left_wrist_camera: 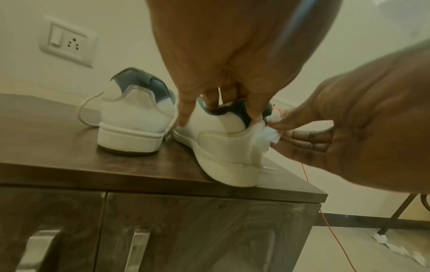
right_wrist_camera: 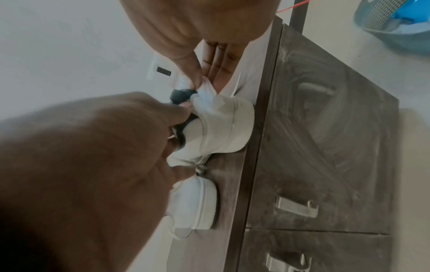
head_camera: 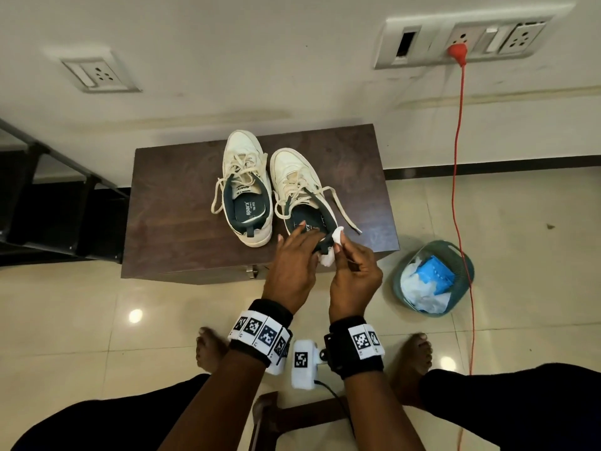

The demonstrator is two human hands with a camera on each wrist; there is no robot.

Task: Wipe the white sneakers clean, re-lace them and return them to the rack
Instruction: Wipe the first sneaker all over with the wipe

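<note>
Two white sneakers with dark blue lining stand side by side on a dark brown cabinet, toes toward the wall, laces loose. The left sneaker stands free. My left hand grips the heel collar of the right sneaker, fingers inside the opening. My right hand pinches a crumpled white wipe between thumb and fingers, pressed against that heel. In the right wrist view the thumb holds the wipe on the heel of the right sneaker.
A teal basket with blue and white material sits on the floor right of the cabinet. A red cord hangs from a wall socket past it. A black rack stands at the left. A wooden seat is between my legs.
</note>
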